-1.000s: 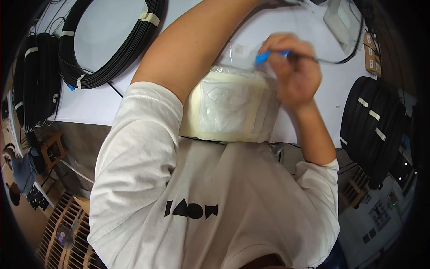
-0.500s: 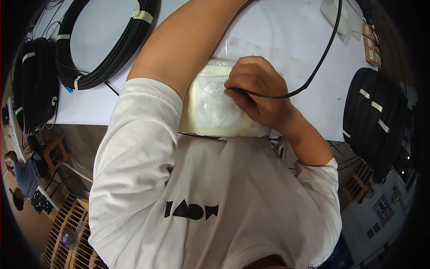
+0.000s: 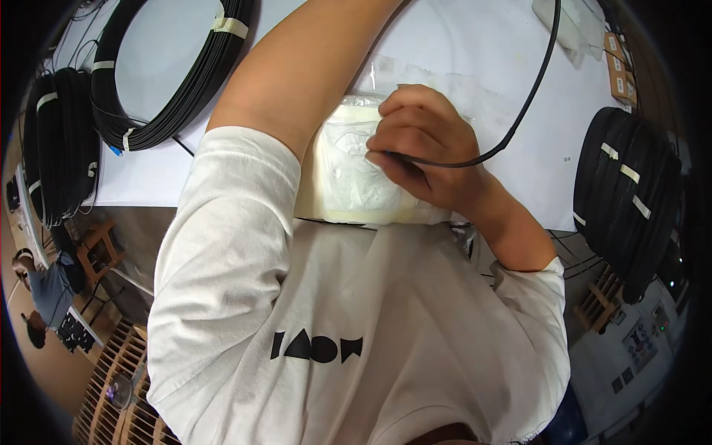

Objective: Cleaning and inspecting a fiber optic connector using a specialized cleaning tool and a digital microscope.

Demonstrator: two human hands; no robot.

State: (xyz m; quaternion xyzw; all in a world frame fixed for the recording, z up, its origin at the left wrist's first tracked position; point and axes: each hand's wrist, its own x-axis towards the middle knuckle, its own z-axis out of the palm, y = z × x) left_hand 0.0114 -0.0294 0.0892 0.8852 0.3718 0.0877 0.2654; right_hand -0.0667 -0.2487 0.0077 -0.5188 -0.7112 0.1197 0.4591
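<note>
My right hand (image 3: 423, 152) is closed around a thin black cable (image 3: 530, 93) that curves up and away to the far right of the white table (image 3: 163, 163). The hand rests on a stack of clear plastic bags (image 3: 348, 174) at the table's near edge. My left forearm (image 3: 304, 70) reaches up across the table, and my left hand is out of the picture past the top edge. More clear bags (image 3: 437, 78) lie flat just beyond the stack.
A large coil of black cable (image 3: 174, 111) with white tape lies at the table's far left. Further black coils hang at the left (image 3: 55, 148) and right (image 3: 630, 193). Small white and brown boxes (image 3: 615, 63) sit at the far right. A person (image 3: 44, 293) is at lower left.
My right hand has come down from the far side of the bag stack onto its top, pulling the black cable with it. The blue cable end seen earlier is out of sight.
</note>
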